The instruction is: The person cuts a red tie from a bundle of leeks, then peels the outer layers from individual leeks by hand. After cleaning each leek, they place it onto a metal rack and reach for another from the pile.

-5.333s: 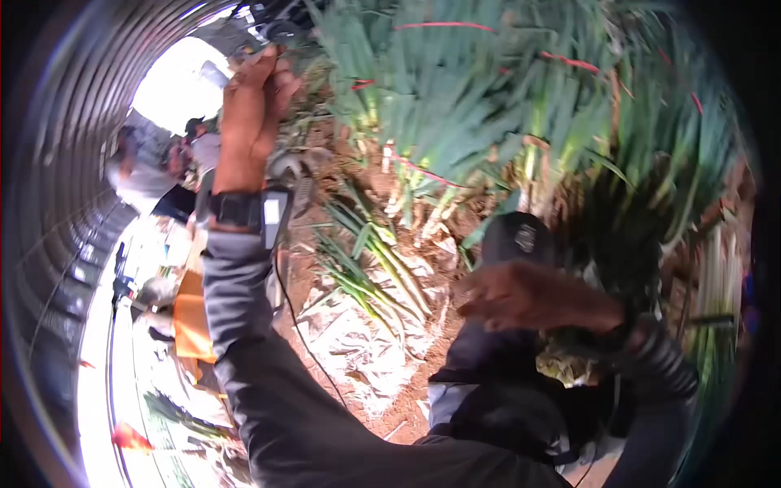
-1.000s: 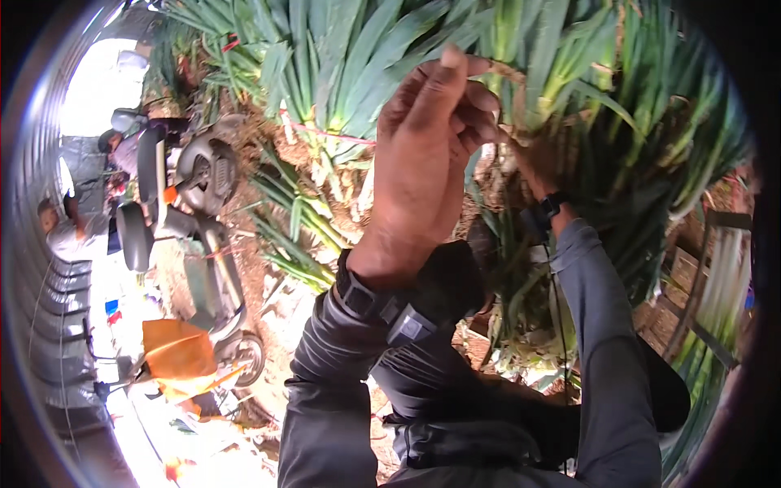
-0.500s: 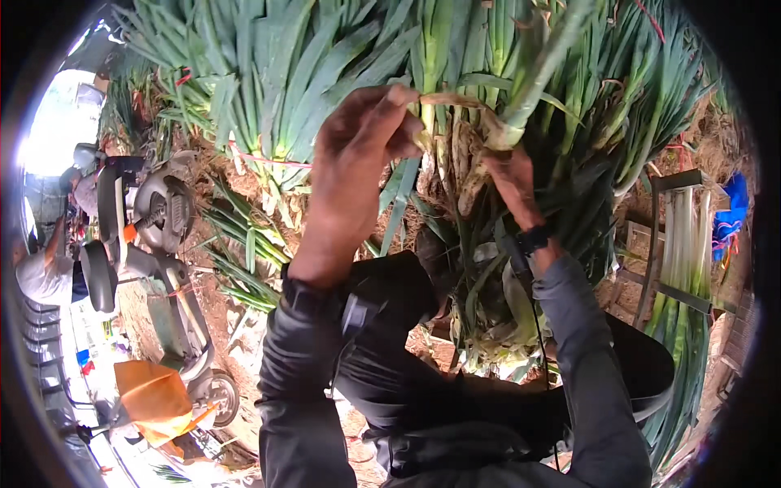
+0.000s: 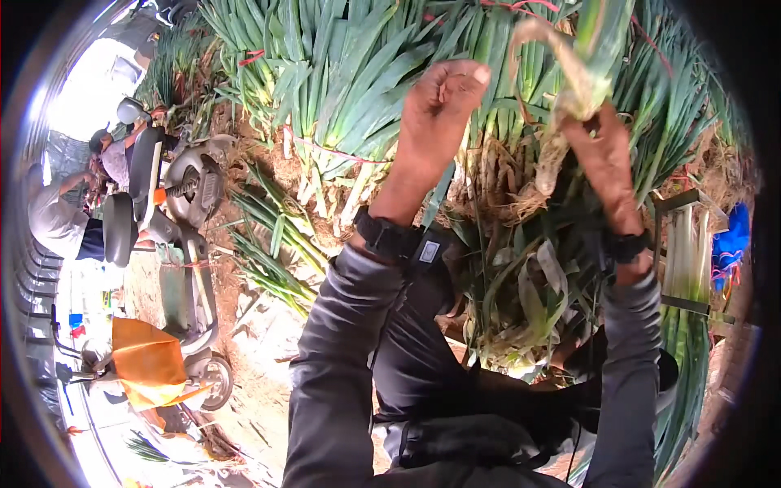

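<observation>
Looking down between the two forearms from my remote seat, I have the right hand (image 4: pixel 602 154) gripping a leek (image 4: pixel 587 85) around its pale lower shaft, fingers wrapped in from the right. The green leaves rise beyond that hand, and the whitish root end seems to hang just beside its fingers, on the side facing the left hand. A dry brown leaf strip (image 4: pixel 530 34) arches off the leek toward the left hand (image 4: pixel 446 102), which is raised with fingers curled and thumb uppermost, apart from the leek. I cannot tell whether a scrap is pinched inside those fingers.

I judge the leek to be light but long, so its leafy top would sway if held too near the root. The shaft looks firm and perhaps a little slick under its loose skin; I would take hold there, snugly without crushing. The leaves should bend and crease easily, and the dry strip looks papery and likely to tear, best pinched close to its base.

Beyond both hands stand the tied leek bundles (image 4: pixel 333 89). Wilted leaves (image 4: pixel 529 301) lie between the forearms, loose leeks (image 4: pixel 281 244) left of the left wrist, and racked leeks (image 4: pixel 687 252) right of the right wrist.
</observation>
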Demonstrator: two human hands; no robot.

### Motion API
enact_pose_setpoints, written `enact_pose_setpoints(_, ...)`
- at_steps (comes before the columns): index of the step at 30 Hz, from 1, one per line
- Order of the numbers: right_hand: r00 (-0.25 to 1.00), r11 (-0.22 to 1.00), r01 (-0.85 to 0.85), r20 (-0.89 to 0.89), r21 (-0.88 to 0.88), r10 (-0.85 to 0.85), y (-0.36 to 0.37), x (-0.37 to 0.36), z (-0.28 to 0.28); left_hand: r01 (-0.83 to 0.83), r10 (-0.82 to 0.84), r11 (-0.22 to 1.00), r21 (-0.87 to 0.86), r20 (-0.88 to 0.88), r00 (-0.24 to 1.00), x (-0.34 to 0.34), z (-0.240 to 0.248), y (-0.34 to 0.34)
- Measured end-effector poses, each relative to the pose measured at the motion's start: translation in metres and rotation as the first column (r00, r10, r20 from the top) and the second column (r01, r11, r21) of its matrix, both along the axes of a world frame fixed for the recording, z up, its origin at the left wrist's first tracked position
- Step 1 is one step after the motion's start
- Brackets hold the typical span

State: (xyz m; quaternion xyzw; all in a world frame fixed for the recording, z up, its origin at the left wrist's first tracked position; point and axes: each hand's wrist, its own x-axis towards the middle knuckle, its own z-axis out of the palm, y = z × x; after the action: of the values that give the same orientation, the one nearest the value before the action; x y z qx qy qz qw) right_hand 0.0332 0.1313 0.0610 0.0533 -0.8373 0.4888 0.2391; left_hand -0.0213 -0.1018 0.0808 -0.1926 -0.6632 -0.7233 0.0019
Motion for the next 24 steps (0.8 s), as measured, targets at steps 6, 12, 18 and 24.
enact_pose_setpoints(6, 0.999, 0.996, 0.013, -0.052, 0.089, -0.009, 0.019, 0.031, 0.118, -0.17, -0.196, 0.806, -0.567, -0.527, 0.827, 0.032, 0.068, -0.051)
enact_pose_setpoints(12, 0.977, 0.981, -0.18, 0.102, -0.074, 0.187, 0.024, 0.06, 0.073, -0.324, -0.024, 0.657, -0.68, -0.449, 0.893, -0.015, 0.089, -0.182)
enact_pose_setpoints(18, 0.889, 0.868, -0.35, 0.166, -0.353, 0.427, -0.015, 0.074, 0.027, -0.349, 0.353, 0.935, -0.053, 0.187, 0.917, -0.025, 0.034, -0.225)
enact_pose_setpoints(24, 0.795, 0.774, -0.506, 0.143, -0.381, 0.59, -0.019, 0.06, 0.019, 0.156, -0.139, 0.987, -0.03, 0.313, 0.94, -0.011, 0.019, -0.083)
